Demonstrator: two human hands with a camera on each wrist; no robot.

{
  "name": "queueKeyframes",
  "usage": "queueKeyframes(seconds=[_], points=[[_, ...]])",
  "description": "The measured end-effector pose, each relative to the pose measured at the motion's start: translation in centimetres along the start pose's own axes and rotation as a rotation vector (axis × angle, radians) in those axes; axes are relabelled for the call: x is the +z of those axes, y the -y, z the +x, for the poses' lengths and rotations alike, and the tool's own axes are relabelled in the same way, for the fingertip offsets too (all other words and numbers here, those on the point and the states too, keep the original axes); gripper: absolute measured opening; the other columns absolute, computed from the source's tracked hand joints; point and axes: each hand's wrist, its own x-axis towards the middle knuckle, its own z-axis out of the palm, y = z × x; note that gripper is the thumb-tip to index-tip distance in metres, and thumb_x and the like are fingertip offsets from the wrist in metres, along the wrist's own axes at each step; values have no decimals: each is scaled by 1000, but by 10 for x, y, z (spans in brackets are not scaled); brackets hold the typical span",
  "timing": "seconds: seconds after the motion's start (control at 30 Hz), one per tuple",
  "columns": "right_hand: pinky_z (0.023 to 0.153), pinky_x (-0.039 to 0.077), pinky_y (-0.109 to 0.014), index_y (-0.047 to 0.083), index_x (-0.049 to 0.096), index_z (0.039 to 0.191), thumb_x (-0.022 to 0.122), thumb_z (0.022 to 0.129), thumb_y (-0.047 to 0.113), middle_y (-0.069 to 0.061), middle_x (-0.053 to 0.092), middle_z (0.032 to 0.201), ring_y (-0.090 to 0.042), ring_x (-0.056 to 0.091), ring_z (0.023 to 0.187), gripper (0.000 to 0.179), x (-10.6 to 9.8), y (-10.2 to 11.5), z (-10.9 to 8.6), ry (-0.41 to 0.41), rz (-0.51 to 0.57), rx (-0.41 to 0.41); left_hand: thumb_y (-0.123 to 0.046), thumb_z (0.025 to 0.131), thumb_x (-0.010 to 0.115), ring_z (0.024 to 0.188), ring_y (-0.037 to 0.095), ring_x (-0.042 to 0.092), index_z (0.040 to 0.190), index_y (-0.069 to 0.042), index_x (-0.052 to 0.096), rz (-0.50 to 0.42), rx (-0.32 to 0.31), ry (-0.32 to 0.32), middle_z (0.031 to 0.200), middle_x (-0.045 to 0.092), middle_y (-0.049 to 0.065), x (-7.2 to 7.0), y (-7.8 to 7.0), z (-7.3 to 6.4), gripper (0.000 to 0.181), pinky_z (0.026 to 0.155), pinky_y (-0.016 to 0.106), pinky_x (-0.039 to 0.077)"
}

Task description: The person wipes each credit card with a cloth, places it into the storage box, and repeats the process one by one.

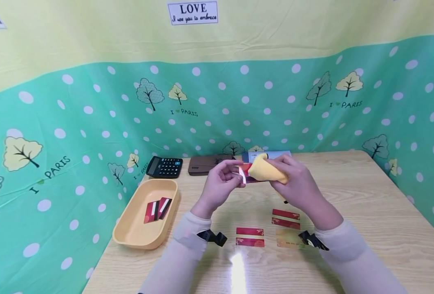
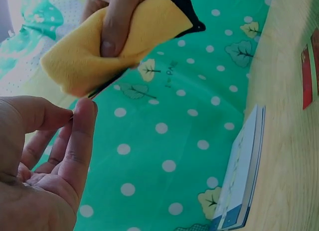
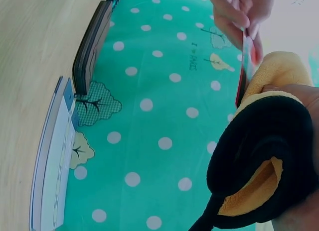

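My left hand [image 1: 220, 183] pinches a red bank card [image 3: 240, 86] by its end, thumb against fingertips. My right hand [image 1: 297, 181] grips a folded yellow cloth [image 1: 264, 169] with a black edge. The cloth overlaps the card and hides much of it; both are held up above the table. In the left wrist view, the cloth [image 2: 75, 61] bunches under the right thumb, just beyond the left fingertips. On the table below lie two red cards, one nearer the middle [image 1: 250, 243] and one farther right [image 1: 285, 223], plus a gold card [image 1: 286, 237] near the right wrist.
A beige plastic tray [image 1: 128, 233] stands at the left, holding red cards [image 1: 151, 213] with white strips. Along the back are a black calculator [image 1: 170, 167], a brown wallet [image 1: 199, 166] and a blue-and-white book [image 1: 281, 154]. A green dotted curtain [image 1: 217, 110] surrounds the table.
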Motion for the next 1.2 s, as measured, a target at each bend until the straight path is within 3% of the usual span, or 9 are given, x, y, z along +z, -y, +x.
queueKeyframes(seconds=[0.23, 0.37, 0.57, 0.73, 0.93, 1.2], points=[[71, 61, -38, 11, 73, 132, 87, 81, 0, -2, 64, 109, -20, 62, 86, 54, 4, 6, 0, 76, -16, -24, 14, 96, 64, 91, 32, 72, 134, 1, 62, -19, 34, -4, 113, 63, 30, 1, -2, 1, 40, 83, 43, 66], [69, 60, -39, 10, 74, 130, 86, 81, -2, -4, 65, 108, -21, 62, 83, 52, -1, 2, 0, 50, -55, -17, 13, 97, 65, 87, 27, 71, 133, 0, 64, -22, 35, -32, 109, 62, 28, -2, -3, 0, 38, 81, 41, 67], [67, 57, -39, 10, 74, 129, 86, 80, -3, -5, 64, 107, -22, 60, 82, 53, -2, -1, -1, 20, -78, -8, 14, 96, 65, 88, 30, 72, 133, 1, 64, -22, 12, 3, 109, 65, 22, 2, -2, -1, 40, 81, 43, 67], [70, 60, -38, 12, 75, 130, 88, 80, -1, -3, 63, 107, -20, 61, 84, 54, 4, 5, 0, 49, -68, -43, 14, 96, 65, 91, 28, 72, 134, 2, 63, -35, 53, -10, 112, 65, 28, 2, -2, 0, 40, 82, 43, 67], [75, 64, -41, 12, 75, 128, 90, 79, 1, -2, 63, 108, -21, 63, 86, 53, 5, 6, -1, 74, -73, -40, 12, 97, 64, 90, 25, 71, 133, 1, 65, -47, 75, -57, 112, 66, 27, -8, -4, 1, 38, 82, 41, 67], [68, 59, -39, 11, 74, 130, 86, 80, -3, -5, 64, 107, -21, 60, 82, 53, 0, 0, 0, 9, -93, -28, 12, 97, 65, 87, 27, 70, 133, 2, 65, -45, 24, 15, 109, 64, 26, -6, -3, -1, 38, 81, 40, 67]])
